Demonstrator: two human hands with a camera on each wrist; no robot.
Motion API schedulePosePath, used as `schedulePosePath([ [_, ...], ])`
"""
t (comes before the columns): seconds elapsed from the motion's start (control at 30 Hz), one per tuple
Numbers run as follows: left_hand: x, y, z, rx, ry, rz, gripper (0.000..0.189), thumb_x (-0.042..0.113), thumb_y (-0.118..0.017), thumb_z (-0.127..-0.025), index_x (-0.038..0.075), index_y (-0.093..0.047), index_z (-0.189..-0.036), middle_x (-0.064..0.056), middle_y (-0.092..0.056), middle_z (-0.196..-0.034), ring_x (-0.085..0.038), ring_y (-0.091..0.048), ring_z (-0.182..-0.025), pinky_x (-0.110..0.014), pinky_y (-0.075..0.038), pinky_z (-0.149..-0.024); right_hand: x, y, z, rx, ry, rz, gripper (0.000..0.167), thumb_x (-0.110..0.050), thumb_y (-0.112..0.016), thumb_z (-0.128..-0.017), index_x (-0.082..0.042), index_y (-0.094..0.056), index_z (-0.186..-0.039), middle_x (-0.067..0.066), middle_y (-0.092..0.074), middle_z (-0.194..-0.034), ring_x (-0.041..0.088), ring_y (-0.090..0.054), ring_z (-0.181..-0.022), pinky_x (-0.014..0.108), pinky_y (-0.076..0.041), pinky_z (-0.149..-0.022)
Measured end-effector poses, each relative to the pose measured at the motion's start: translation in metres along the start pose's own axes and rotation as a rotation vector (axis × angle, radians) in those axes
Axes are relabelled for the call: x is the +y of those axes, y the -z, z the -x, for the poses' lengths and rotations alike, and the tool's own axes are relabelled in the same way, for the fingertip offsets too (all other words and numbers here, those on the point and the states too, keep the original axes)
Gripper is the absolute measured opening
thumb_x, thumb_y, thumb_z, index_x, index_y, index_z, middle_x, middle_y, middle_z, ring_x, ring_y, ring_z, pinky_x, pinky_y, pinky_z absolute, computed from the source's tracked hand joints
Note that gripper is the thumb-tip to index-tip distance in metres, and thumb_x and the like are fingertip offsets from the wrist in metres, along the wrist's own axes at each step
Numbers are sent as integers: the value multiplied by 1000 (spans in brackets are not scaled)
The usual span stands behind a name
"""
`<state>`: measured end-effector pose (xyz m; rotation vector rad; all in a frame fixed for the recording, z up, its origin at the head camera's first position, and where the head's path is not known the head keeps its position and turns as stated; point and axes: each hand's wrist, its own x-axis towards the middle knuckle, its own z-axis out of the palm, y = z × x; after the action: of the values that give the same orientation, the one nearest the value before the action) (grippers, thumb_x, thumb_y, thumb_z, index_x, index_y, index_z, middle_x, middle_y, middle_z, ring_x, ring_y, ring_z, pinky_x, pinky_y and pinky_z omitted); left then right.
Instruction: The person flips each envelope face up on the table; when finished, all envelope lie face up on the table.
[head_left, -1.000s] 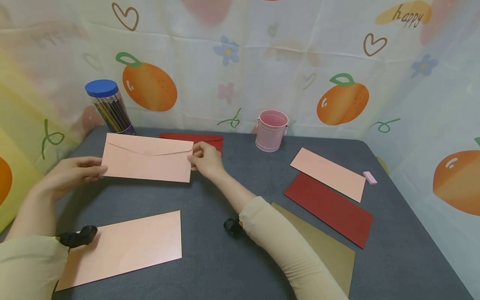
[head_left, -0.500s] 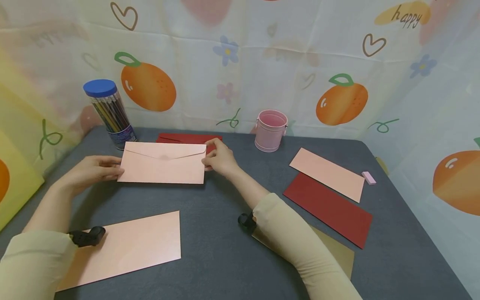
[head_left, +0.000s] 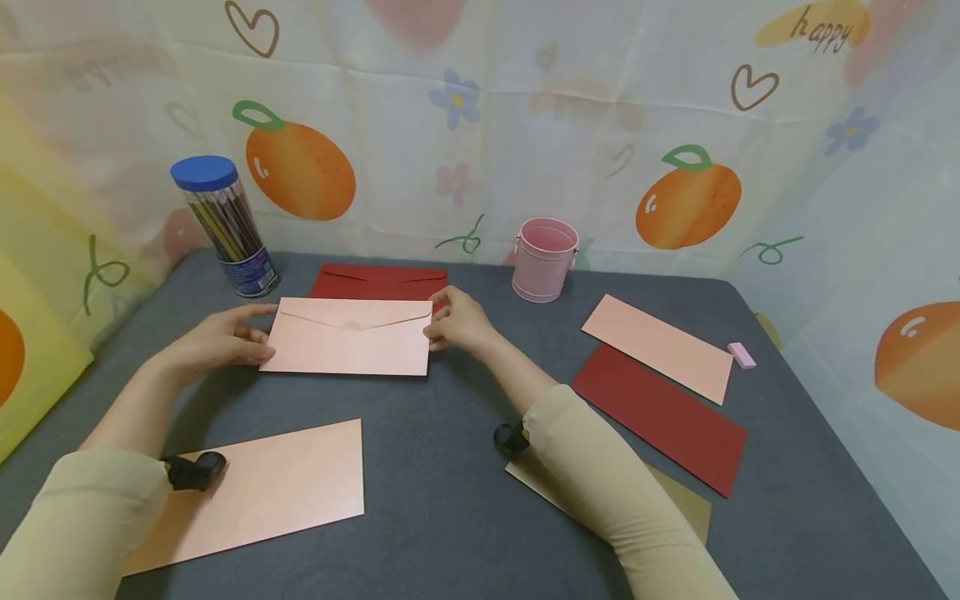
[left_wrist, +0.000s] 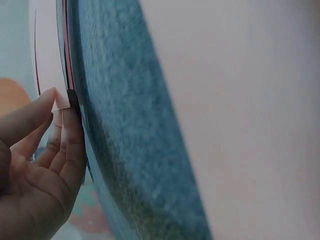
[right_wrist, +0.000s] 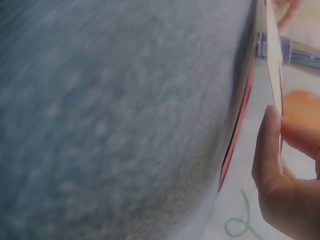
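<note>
A pale pink envelope (head_left: 348, 346), its pointed flap toward the back, is held by both hands in front of a red envelope (head_left: 382, 282), which it partly hides. My left hand (head_left: 221, 337) pinches its left end between thumb and fingers; the left wrist view also shows this hand (left_wrist: 47, 155) gripping the corner. At the other end my right hand (head_left: 461, 321) pinches the right edge. In the right wrist view the envelope (right_wrist: 274, 65) appears edge-on, above the table surface. A larger pale pink sheet or envelope (head_left: 292, 475) lies near the left forearm.
On the right lie a pink envelope-like piece (head_left: 660, 346), a dark red one (head_left: 663, 417) and a tan one (head_left: 678, 500), partly under the right sleeve. A pink eraser-like block (head_left: 741, 356), a pink bucket (head_left: 544, 262) and a blue-lidded jar of pencils (head_left: 225, 225) stand around.
Both hands have moved the pink envelope to the right and lower, nearer the table. More of the red envelope and the pencil jar's base now shows.
</note>
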<state>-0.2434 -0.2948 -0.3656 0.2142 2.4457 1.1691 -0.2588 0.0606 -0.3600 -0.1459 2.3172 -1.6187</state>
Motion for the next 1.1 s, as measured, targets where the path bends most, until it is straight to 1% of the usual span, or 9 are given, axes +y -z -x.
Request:
schedulePosePath([
  [0.1,3,-3,-3,-9,-5,-25,83,12,-67,-91,-2,-16,-155,-1,-59,-96,-1,-58,-78,-18,-53,-73,4,4,0,-6,-18,4,53,8,-67,-85,1,-47,-134,12,-57,-97,13,-61,-66,33,-62,-66],
  [0.3,10,-10,-9,-5,-8,-104,83,12,-69,-89,-6,-20,-153,-8,-65,-99,-4,-58,-75,-20,-51,-70,10,8,-1,-9,-56,10,53,11,-66,-83,3,-47,-132,7,-55,-86,12,-62,-59,30,-61,-62],
  [0.43,14,-13,-12,-6,-5,-136,82,10,-69,-89,-10,-20,-151,-7,-66,-92,-6,-57,-72,-22,-49,-67,10,8,-2,-1,-82,19,55,13,-66,-81,4,-48,-132,6,-55,-83,12,-62,-56,28,-60,-60],
  [0.53,16,-14,-14,-16,-1,-144,81,9,-68,-89,-13,-19,-150,-4,-63,-87,-6,-56,-71,-22,-48,-66,9,7,-4,15,-93,31,57,15,-67,-78,5,-50,-131,6,-55,-81,12,-61,-56,26,-60,-59],
  [0.63,18,-15,-15,-13,9,-165,80,9,-68,-89,-14,-20,-149,-4,-60,-86,-8,-54,-71,-23,-47,-66,8,7,-5,29,-98,54,57,16,-68,-77,6,-52,-131,7,-55,-82,11,-60,-55,26,-60,-59],
  [0.73,19,-16,-15,6,9,-208,79,11,-70,-88,-15,-24,-147,-7,-59,-89,-10,-53,-74,-25,-45,-68,8,6,-8,51,-103,81,57,16,-69,-75,6,-54,-129,14,-59,-92,10,-60,-54,25,-60,-58],
  [0.83,20,-16,-16,34,3,-263,79,13,-71,-87,-16,-27,-146,-12,-61,-91,-13,-52,-78,-27,-43,-72,8,4,-10,72,-121,106,57,15,-71,-75,6,-56,-129,23,-60,-112,10,-61,-53,25,-59,-58],
  [0.93,22,-16,-16,55,0,-314,78,16,-73,-86,-16,-31,-144,-16,-62,-94,-18,-53,-83,-29,-41,-75,9,2,-13,80,-136,127,59,14,-72,-74,7,-56,-130,28,-56,-128,10,-61,-53,24,-59,-57],
  [1.1,23,-16,-16,58,14,-330,75,18,-73,-86,-15,-35,-142,-19,-63,-97,-24,-54,-89,-29,-41,-75,9,0,-16,83,-141,175,61,13,-75,-73,8,-55,-131,28,-56,-133,11,-64,-56,23,-59,-58],
])
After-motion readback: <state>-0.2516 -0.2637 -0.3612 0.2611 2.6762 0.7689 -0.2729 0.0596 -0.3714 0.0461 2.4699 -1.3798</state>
